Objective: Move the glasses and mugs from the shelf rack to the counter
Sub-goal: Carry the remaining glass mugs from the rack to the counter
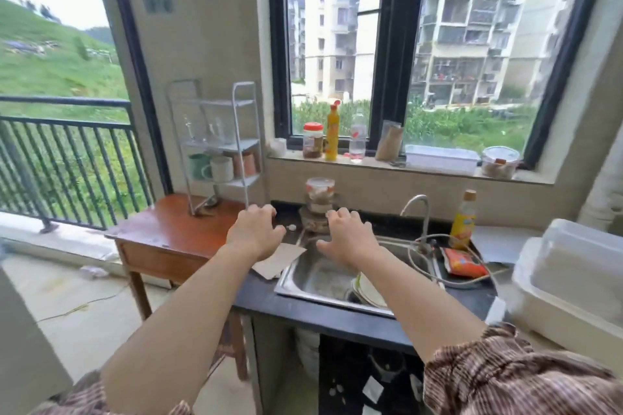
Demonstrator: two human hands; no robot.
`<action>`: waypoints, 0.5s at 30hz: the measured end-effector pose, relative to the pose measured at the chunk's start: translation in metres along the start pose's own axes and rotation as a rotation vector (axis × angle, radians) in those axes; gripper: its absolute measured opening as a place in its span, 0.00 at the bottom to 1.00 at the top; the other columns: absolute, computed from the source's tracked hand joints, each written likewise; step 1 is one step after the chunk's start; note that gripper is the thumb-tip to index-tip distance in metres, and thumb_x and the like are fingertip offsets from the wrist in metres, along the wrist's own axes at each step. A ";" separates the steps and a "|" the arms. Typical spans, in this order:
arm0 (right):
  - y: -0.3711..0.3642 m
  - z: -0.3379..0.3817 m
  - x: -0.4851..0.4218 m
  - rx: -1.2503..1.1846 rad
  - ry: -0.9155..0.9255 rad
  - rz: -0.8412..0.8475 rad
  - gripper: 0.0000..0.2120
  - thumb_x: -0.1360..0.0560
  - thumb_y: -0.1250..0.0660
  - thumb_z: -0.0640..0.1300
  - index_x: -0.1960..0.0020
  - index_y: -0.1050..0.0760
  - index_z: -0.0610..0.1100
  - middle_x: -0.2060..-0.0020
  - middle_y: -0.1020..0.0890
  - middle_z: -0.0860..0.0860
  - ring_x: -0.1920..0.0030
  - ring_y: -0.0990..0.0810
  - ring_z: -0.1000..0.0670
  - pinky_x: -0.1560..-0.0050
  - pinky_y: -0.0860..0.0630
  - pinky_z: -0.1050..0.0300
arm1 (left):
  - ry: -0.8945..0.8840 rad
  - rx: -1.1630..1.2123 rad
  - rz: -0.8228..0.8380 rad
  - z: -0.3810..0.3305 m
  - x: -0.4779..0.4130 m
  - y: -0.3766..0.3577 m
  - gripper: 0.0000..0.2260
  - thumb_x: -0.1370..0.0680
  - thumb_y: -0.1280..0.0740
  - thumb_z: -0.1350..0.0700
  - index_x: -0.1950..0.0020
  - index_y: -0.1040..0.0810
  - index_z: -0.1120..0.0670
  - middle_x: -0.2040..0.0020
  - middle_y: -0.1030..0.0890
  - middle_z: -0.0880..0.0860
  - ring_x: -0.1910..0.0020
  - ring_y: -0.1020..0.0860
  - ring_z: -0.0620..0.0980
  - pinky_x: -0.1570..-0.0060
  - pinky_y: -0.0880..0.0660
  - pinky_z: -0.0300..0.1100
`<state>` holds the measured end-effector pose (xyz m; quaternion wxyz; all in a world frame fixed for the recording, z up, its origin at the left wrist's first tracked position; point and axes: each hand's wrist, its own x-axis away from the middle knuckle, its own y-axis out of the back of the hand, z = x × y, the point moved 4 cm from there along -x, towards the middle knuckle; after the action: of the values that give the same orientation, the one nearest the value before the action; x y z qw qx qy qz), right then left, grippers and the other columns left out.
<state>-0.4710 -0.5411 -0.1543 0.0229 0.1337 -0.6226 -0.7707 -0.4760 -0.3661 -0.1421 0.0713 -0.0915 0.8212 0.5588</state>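
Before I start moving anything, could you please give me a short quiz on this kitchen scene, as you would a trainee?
1. True or false: the left hand and the right hand both hold nothing.
2. On which level of the shelf rack do the mugs stand? A top, B middle, C lowest.
3. Fill the gap: the shelf rack stands on a wooden ___.
Key: 1 true; 2 C; 3 table.
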 end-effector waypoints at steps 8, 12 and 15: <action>-0.032 0.103 -0.121 0.061 0.162 0.013 0.24 0.26 0.37 0.53 0.35 0.33 0.42 0.37 0.28 0.43 0.36 0.32 0.40 0.40 0.32 0.41 | 0.127 0.023 -0.099 0.114 -0.081 0.033 0.19 0.24 0.39 0.49 0.33 0.29 0.52 0.36 0.28 0.57 0.36 0.30 0.58 0.40 0.29 0.52; -0.059 0.138 -0.196 0.059 0.203 0.013 0.23 0.25 0.37 0.53 0.35 0.33 0.42 0.37 0.28 0.43 0.36 0.32 0.40 0.41 0.33 0.41 | 0.166 0.041 -0.104 0.169 -0.144 0.030 0.20 0.23 0.39 0.49 0.32 0.30 0.51 0.36 0.28 0.57 0.37 0.30 0.58 0.40 0.30 0.52; -0.073 0.160 -0.261 0.031 0.204 0.017 0.25 0.25 0.38 0.54 0.33 0.34 0.42 0.36 0.29 0.44 0.36 0.32 0.40 0.40 0.33 0.42 | 0.198 0.069 -0.084 0.205 -0.198 0.029 0.20 0.23 0.39 0.49 0.32 0.31 0.51 0.35 0.28 0.56 0.37 0.30 0.57 0.41 0.30 0.51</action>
<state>-0.2476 -0.3196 -0.1483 0.0906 0.2064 -0.6300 -0.7432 -0.2874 -0.1506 -0.1475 0.0162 -0.1779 0.8383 0.5151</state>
